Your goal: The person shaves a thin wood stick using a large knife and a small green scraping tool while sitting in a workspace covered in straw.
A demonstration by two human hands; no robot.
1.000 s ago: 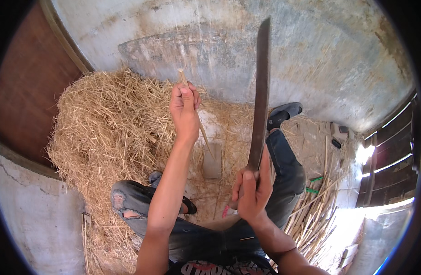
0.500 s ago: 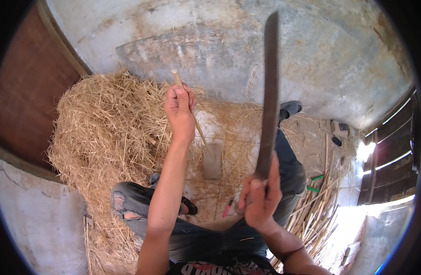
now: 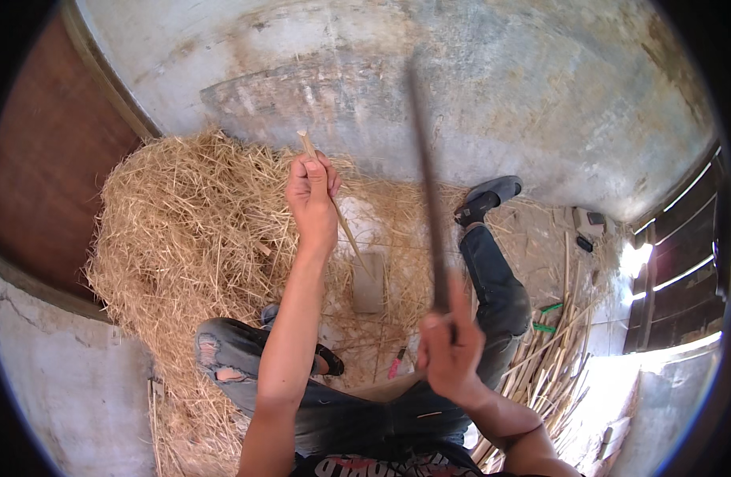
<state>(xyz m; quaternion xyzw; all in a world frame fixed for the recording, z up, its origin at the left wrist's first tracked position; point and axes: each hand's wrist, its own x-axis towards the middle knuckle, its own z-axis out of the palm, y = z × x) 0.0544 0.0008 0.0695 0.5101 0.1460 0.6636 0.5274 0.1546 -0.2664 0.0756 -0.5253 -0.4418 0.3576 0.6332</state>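
left hand (image 3: 312, 187) closed round stick (image 3: 346, 226), lower end over block (image 3: 369, 288), contact unclear; right hand (image 3: 453, 354) gripping raised knife (image 3: 427, 175), blurred. likely cutting step; next stroke calls for steady stick.

The fisheye head view looks down from near above the lap (image 3: 357, 421). It faces the wall (image 3: 540, 95) ahead.

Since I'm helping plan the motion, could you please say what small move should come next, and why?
Probably lower the long knife toward the free lower length of the stick, clear of the left hand: the right hand holds the knife raised, while the left grip is higher up the stick, whose lower end appears over the flat block.
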